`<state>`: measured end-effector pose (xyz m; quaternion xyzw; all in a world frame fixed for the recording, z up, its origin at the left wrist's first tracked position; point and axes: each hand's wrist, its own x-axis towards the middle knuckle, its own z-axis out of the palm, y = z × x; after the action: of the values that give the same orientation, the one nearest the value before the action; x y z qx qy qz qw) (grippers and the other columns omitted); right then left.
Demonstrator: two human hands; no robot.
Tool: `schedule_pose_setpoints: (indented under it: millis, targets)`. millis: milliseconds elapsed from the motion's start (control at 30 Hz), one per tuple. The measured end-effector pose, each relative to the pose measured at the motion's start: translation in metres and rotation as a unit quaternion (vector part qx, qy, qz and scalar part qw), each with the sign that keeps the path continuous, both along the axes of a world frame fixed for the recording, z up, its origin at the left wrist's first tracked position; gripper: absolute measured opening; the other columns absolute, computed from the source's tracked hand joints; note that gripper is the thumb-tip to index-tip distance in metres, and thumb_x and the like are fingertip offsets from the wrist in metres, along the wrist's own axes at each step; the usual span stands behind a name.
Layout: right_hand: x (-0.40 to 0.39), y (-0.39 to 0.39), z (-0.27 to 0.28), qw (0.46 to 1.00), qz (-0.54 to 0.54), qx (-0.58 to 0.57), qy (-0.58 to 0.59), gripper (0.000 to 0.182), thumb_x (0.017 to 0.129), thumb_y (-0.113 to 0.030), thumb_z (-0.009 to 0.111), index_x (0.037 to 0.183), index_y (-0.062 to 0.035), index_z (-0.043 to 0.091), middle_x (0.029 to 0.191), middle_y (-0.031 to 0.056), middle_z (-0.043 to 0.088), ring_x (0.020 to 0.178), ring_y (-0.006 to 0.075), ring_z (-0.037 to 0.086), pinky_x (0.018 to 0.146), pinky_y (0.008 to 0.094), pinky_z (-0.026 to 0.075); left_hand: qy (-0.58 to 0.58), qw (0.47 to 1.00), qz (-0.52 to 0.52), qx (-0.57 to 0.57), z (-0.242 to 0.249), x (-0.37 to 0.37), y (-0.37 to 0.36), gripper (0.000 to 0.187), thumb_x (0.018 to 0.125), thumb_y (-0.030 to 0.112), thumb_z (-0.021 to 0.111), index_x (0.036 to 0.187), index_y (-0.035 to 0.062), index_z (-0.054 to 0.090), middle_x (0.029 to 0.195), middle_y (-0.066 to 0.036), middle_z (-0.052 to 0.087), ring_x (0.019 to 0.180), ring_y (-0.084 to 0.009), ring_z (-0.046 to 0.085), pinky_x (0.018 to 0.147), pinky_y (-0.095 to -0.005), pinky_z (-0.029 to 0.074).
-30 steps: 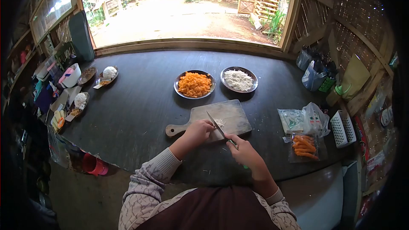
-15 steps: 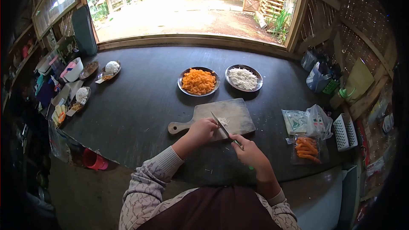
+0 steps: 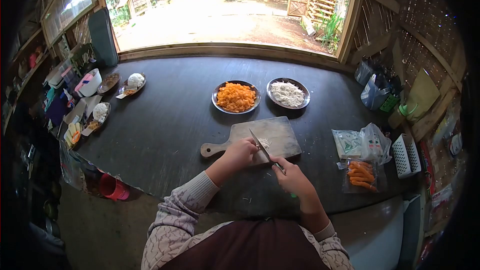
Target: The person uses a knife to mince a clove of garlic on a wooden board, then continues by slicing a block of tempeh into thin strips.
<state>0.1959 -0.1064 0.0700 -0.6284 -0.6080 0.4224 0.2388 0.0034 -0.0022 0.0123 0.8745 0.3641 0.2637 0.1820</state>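
Note:
A kitchen knife (image 3: 258, 141) is in my right hand (image 3: 291, 175), its blade pointing away and to the left over the wooden cutting board (image 3: 281, 132). On the board, my left hand (image 3: 241, 153) lies just left of the blade, its fingers curled down; what they press is hidden. Some thin white shreds (image 3: 264, 143) lie beside the blade. Beyond the board stand a plate of chopped orange food (image 3: 236, 97) and a plate of white shreds (image 3: 288, 93).
At the right lie a clear bag of carrots (image 3: 361, 174), white plastic packets (image 3: 347, 142) and a white perforated basket (image 3: 406, 156). Dishes with white mounds (image 3: 135, 80) stand at the left, near a white tub (image 3: 90, 83). A red container (image 3: 114, 187) is below the table's left edge.
The whole view has shifted slightly, so everything appears a little further right. Both hands keep nearly the same place at the board, the knife still in the right one.

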Motion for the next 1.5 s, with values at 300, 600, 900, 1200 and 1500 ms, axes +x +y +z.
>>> schedule_pose_setpoints:
  millis: [300, 600, 900, 1200, 1500]
  targets:
    - [0.0, -0.001, -0.006, 0.999, -0.003, 0.032, -0.013, 0.032, 0.092, -0.02, 0.052, 0.124, -0.0139, 0.055, 0.069, 0.0211, 0.061, 0.054, 0.0253, 0.058, 0.059, 0.0366, 0.047, 0.008, 1.0, 0.008, -0.013, -0.002, -0.001, -0.001, 0.02, 0.074, 0.004, 0.057, 0.087, 0.0032, 0.072, 0.095, -0.01, 0.065, 0.089, -0.0283, 0.063, 0.08, -0.0375, 0.051]
    - [0.003, 0.002, -0.005, 1.0, 0.007, 0.016, 0.007, 0.035, 0.094, -0.02, 0.052, 0.128, -0.016, 0.054, 0.051, 0.0039, 0.049, 0.041, 0.0101, 0.046, 0.043, 0.0295, 0.04, 0.007, 1.0, 0.016, -0.002, 0.003, 0.0, -0.006, 0.023, 0.071, -0.002, 0.057, 0.09, 0.001, 0.07, 0.094, -0.012, 0.065, 0.087, -0.0299, 0.064, 0.08, -0.0365, 0.051]
    - [-0.006, 0.01, -0.021, 0.996, 0.0, 0.092, -0.018, 0.031, 0.091, -0.017, 0.053, 0.122, -0.0121, 0.056, 0.081, 0.0258, 0.064, 0.073, 0.0397, 0.063, 0.066, 0.0401, 0.049, 0.025, 1.0, 0.006, 0.001, 0.003, -0.001, -0.003, 0.021, 0.072, 0.002, 0.056, 0.088, 0.0015, 0.07, 0.097, -0.012, 0.065, 0.09, -0.03, 0.063, 0.081, -0.0374, 0.051]
    - [0.0, 0.001, -0.012, 0.999, -0.014, 0.023, 0.023, 0.036, 0.094, -0.02, 0.053, 0.13, -0.0183, 0.054, 0.05, -0.0002, 0.045, 0.041, 0.0075, 0.044, 0.041, 0.0263, 0.038, 0.007, 1.0, 0.007, -0.007, 0.003, -0.002, -0.003, 0.021, 0.072, 0.0, 0.057, 0.088, 0.0012, 0.071, 0.096, -0.013, 0.065, 0.089, -0.0296, 0.063, 0.081, -0.037, 0.051]
    - [-0.001, 0.001, -0.004, 1.0, -0.009, -0.007, 0.009, 0.034, 0.093, -0.02, 0.053, 0.127, -0.0164, 0.055, 0.057, 0.0089, 0.052, 0.049, 0.0135, 0.049, 0.052, 0.0305, 0.043, -0.001, 1.0, 0.005, -0.015, 0.007, -0.002, -0.005, 0.024, 0.072, -0.003, 0.056, 0.09, 0.0001, 0.07, 0.095, -0.014, 0.066, 0.087, -0.0306, 0.064, 0.08, -0.0376, 0.05]
